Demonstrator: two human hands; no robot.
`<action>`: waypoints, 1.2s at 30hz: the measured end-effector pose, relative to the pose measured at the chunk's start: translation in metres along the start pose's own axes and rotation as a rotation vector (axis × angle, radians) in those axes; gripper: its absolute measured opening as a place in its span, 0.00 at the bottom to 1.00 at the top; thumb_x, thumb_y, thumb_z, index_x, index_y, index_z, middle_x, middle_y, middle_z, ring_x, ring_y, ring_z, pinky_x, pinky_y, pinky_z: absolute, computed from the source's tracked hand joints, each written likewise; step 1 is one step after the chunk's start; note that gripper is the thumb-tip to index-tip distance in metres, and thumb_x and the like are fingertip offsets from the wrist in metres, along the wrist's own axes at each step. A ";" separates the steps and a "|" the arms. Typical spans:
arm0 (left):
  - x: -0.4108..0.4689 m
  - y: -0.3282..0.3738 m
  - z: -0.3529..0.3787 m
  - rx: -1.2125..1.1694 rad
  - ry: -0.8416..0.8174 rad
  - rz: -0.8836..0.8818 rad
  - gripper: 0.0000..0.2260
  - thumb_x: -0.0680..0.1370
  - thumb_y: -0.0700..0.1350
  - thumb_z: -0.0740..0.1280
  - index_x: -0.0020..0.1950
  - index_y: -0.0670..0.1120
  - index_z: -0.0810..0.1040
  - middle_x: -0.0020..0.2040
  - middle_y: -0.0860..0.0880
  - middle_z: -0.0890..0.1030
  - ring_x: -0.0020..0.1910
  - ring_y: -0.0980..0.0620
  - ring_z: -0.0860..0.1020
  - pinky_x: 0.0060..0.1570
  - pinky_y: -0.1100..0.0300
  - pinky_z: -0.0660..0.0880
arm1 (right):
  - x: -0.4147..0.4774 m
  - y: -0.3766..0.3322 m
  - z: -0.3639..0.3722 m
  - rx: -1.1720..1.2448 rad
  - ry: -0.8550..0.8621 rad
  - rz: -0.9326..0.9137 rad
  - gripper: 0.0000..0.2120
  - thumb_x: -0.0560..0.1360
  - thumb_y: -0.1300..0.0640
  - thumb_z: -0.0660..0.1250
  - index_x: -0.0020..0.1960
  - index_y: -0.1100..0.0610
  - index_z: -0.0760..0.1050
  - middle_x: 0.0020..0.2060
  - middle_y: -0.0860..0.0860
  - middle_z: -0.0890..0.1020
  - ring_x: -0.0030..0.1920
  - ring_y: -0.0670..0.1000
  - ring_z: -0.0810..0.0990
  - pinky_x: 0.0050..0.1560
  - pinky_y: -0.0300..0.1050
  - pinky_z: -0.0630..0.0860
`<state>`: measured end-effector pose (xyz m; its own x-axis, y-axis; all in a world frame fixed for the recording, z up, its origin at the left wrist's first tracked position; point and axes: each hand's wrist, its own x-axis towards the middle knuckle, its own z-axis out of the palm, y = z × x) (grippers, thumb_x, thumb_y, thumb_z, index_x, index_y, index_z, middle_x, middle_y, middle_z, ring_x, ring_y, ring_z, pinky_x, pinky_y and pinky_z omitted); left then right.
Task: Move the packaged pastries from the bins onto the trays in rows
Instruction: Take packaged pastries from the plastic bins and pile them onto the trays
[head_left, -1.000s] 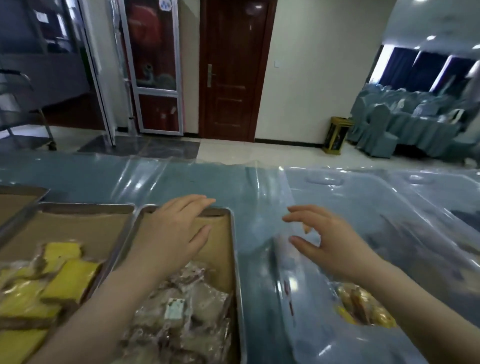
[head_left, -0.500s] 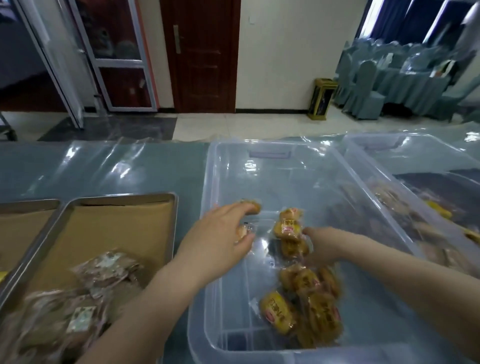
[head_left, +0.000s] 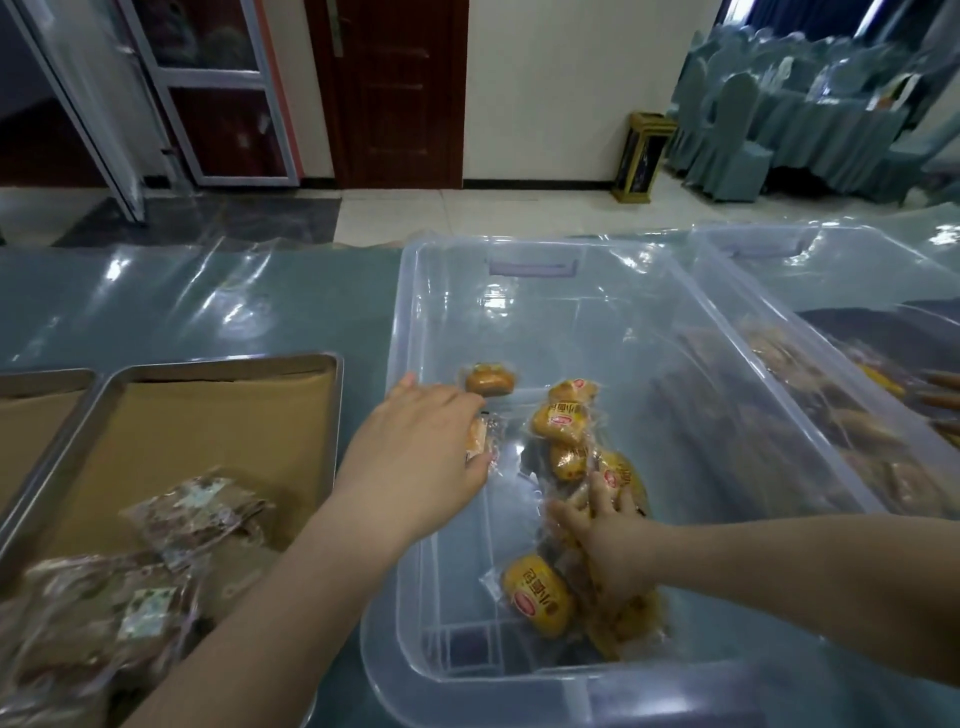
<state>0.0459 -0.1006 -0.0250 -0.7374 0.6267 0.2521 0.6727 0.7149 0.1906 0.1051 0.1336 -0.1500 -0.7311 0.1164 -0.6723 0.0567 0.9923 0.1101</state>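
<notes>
A clear plastic bin (head_left: 524, 270) in the middle holds several wrapped golden buns (head_left: 563, 421). My left hand (head_left: 421, 447) reaches over the bin's left wall and closes on one wrapped bun (head_left: 483, 439). My right hand (head_left: 610, 540) is down in the bin, fingers pressed into the pile of buns; I cannot tell whether it grips one. A metal tray (head_left: 332, 415) lined with brown paper sits left of the bin, with brown wrapped pastries (head_left: 197, 514) heaped at its near end.
A second tray (head_left: 47, 379) lies at the far left. Another clear bin (head_left: 831, 291) with darker pastries stands to the right, and another person's fingers (head_left: 943, 397) show at its right edge. Shiny plastic sheeting covers the table (head_left: 182, 312).
The view swung from the trays to the bin. Both hands moved right into the bin; the left one closed on a bun, the right one sank lower into the pile.
</notes>
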 end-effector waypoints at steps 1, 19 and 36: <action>0.000 0.000 0.000 0.005 0.001 0.002 0.20 0.76 0.55 0.61 0.67 0.52 0.69 0.63 0.53 0.75 0.63 0.53 0.71 0.71 0.58 0.47 | 0.000 0.003 -0.003 0.011 0.038 -0.014 0.55 0.64 0.44 0.76 0.73 0.36 0.36 0.74 0.58 0.34 0.72 0.72 0.46 0.68 0.64 0.64; 0.004 0.009 -0.011 0.154 -0.189 -0.006 0.19 0.75 0.59 0.61 0.64 0.56 0.73 0.60 0.55 0.78 0.60 0.54 0.73 0.71 0.54 0.46 | -0.030 0.024 -0.100 -0.072 0.209 -0.044 0.13 0.72 0.56 0.67 0.55 0.59 0.76 0.37 0.50 0.72 0.36 0.51 0.73 0.36 0.43 0.72; 0.120 0.025 0.127 0.160 -0.632 -0.144 0.28 0.72 0.47 0.69 0.69 0.47 0.63 0.69 0.42 0.66 0.69 0.41 0.64 0.65 0.49 0.66 | -0.028 0.026 -0.087 -0.184 0.306 -0.134 0.21 0.76 0.55 0.67 0.67 0.56 0.70 0.65 0.53 0.73 0.64 0.56 0.71 0.57 0.49 0.68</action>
<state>-0.0334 0.0323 -0.1103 -0.7456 0.5477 -0.3796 0.5835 0.8117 0.0252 0.0674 0.1526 -0.0645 -0.8944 -0.0592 -0.4434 -0.1556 0.9705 0.1843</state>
